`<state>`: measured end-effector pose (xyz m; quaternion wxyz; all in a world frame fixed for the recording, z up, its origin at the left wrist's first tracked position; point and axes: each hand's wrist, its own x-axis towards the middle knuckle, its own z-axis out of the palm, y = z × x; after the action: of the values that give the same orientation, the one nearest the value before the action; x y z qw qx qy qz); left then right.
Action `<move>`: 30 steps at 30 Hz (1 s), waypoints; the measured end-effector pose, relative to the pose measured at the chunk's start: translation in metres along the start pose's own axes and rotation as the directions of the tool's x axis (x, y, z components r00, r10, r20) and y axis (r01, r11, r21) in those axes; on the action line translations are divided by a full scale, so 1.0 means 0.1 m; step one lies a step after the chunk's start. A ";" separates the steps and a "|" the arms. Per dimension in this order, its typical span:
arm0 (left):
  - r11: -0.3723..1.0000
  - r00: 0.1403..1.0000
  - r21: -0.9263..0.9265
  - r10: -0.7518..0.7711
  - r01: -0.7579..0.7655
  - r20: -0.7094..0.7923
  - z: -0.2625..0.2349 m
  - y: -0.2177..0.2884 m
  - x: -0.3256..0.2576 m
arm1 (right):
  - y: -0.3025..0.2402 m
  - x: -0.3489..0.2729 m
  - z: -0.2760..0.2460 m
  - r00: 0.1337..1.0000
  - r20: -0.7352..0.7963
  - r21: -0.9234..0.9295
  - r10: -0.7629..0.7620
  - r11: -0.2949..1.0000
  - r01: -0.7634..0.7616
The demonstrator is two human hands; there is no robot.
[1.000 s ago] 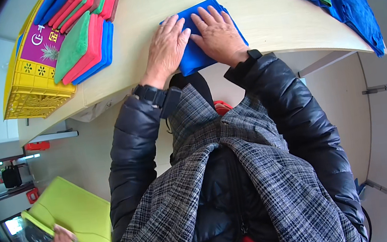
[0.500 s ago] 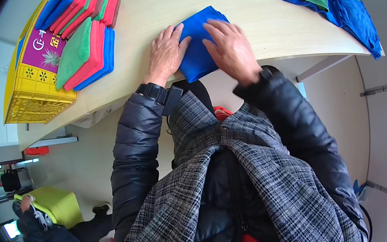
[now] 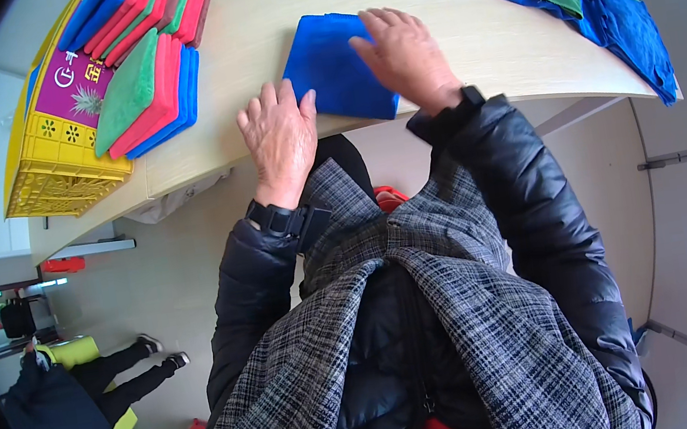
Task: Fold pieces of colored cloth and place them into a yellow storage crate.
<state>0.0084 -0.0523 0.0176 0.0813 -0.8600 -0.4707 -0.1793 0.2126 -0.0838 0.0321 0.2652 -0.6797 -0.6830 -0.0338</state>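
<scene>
A folded blue cloth (image 3: pixel 334 71) lies flat on the pale wooden table, close to its front edge. My left hand (image 3: pixel 279 131), fingers spread, is at the cloth's left lower side; whether it touches the cloth I cannot tell. Over the cloth's right edge is my right hand (image 3: pixel 409 56), its thumb apart from its fingers and nothing gripped in it. Folded cloths in green (image 3: pixel 123 83), red and blue stand stacked at the left of the table. A loose heap of blue, green and brown cloths (image 3: pixel 586 0) lies at the far right, partly hanging past the edge.
A yellow plastic crate (image 3: pixel 63 157) with a purple label stands beside the stacked cloths at the left. The table (image 3: pixel 246 17) ends in a curved-looking front edge before me. On the lower left another person (image 3: pixel 60 412) in dark clothes is near a yellow-green bin (image 3: pixel 73 351).
The blue cloth has turned and now shows a squarer, flatter outline. My left hand has drawn back toward me; my right hand has shifted slightly up. The other person has moved.
</scene>
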 end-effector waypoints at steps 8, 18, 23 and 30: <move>0.873 0.910 -0.256 0.398 -0.415 -0.119 0.56 -0.08 0.57 | -0.13 -0.20 0.52 0.988 -0.130 -0.054 0.084 0.994 -0.091; 0.926 0.960 -0.288 0.273 -0.243 0.066 0.74 -0.11 0.80 | -0.07 -0.24 0.51 0.991 -0.082 -0.062 0.104 0.992 -0.110; 0.959 0.973 -0.194 0.222 -0.206 0.062 0.61 -0.06 0.86 | -0.08 -0.26 0.44 0.994 -0.035 -0.102 0.103 0.989 -0.106; 0.854 0.877 -0.234 0.480 -0.464 0.011 0.63 0.01 0.86 | -0.01 -0.10 0.30 1.000 -0.003 -0.082 0.011 0.997 -0.011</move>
<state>0.0663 0.0341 -0.0076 0.0089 -0.9584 -0.2245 -0.1762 0.2016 -0.0812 0.0027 0.2382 -0.6938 -0.6769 -0.0609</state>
